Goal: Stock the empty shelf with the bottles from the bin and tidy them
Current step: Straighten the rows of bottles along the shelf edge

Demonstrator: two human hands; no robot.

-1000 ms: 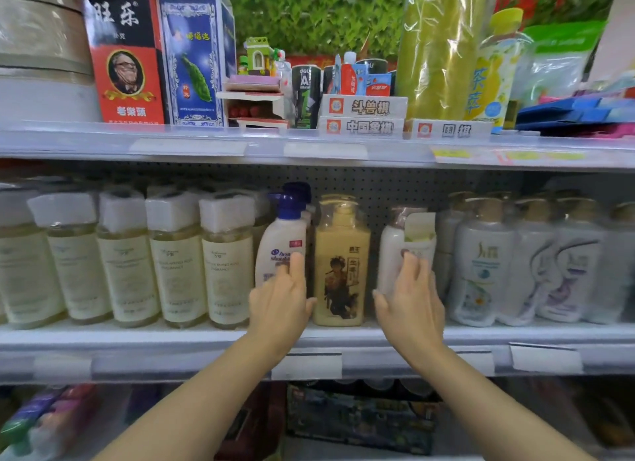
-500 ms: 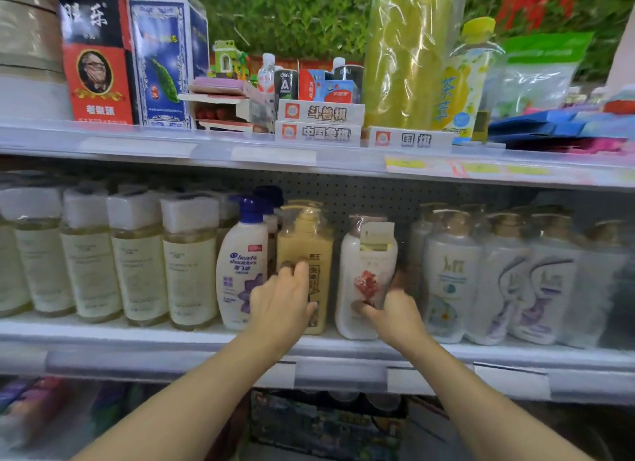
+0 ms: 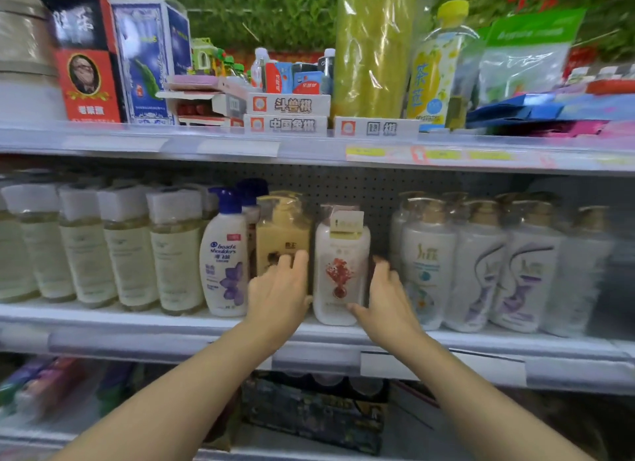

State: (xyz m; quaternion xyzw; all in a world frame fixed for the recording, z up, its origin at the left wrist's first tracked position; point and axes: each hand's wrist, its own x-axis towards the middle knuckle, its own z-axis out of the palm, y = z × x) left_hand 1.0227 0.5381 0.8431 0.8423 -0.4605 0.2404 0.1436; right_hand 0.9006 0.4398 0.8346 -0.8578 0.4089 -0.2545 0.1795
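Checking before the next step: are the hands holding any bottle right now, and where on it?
The right hand grips the lower body of the white bottle. The left hand only presses flat on the yellow bottle.

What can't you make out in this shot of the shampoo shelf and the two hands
- Head view: the lower front of the yellow bottle is covered by the left hand.
- Right hand: its fingertips reach past the side of the white bottle with the red flower, so contact there is hidden.
- Price tags on the upper shelf edge: blurred, unreadable.
- Bottles at the far right: labels smeared by blur.
- The bin: not in view.
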